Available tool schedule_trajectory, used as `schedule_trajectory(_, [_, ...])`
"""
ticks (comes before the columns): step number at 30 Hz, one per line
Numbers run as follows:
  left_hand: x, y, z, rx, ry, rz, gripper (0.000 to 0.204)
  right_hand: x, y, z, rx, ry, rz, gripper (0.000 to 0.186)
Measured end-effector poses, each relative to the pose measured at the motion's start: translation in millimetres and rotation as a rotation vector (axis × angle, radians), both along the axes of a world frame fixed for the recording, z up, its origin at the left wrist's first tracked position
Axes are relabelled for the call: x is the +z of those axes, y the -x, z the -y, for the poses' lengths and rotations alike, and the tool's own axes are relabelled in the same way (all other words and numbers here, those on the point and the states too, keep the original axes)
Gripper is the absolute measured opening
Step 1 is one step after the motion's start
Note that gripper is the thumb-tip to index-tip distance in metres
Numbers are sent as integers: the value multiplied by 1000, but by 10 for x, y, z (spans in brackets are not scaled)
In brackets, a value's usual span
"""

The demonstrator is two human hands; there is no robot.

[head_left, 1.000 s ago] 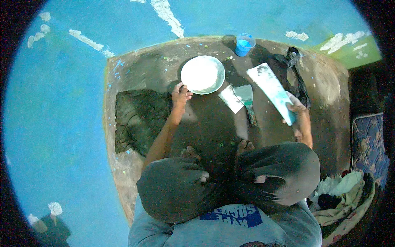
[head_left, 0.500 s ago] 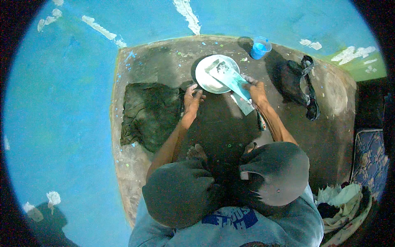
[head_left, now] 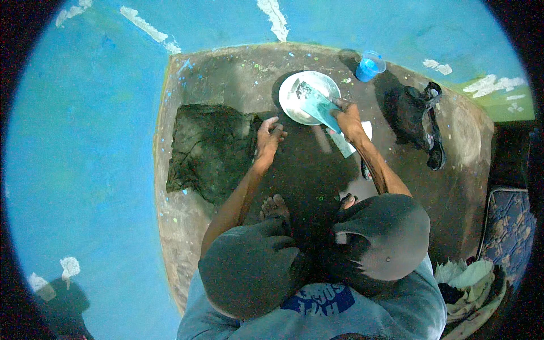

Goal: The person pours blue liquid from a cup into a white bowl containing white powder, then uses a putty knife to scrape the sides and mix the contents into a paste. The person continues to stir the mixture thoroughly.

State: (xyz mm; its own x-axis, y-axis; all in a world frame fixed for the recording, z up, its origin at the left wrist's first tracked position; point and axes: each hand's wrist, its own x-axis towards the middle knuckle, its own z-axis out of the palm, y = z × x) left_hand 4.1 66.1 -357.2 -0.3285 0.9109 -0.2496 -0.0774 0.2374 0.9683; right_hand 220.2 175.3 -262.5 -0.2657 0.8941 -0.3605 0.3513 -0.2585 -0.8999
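My right hand is closed around the narrow end of a flat, translucent teal scraper. Its wide end lies over a round white plate, where whitish material with a dark patch shows. Left of the plate and a little nearer to me, my left hand hovers with loosely bent fingers apart and nothing in them. It is beside the right edge of a dark, crumpled cloth. Partly hidden under my right wrist are a pale flat piece and a dark-handled tool.
Beyond the plate stands a clear cup of blue liquid near the wall. A black plastic bag lies to the right. Blue walls with white patches border the floor. A patterned mattress and heaped fabric are at lower right.
My left hand has drawn slightly away from the plate's rim. My right hand has shifted closer to the plate with the scraper. The whole view has moved a little.
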Motion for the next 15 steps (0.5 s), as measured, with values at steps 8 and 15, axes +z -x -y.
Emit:
schedule_trajectory(8, [-101,14,-3,47,12,-2,36,95,-298,62,84,9,178,39])
schedule_trajectory(15, [-85,40,-46,52,-16,-16,36,152,-568,-26,-75,51,35,40])
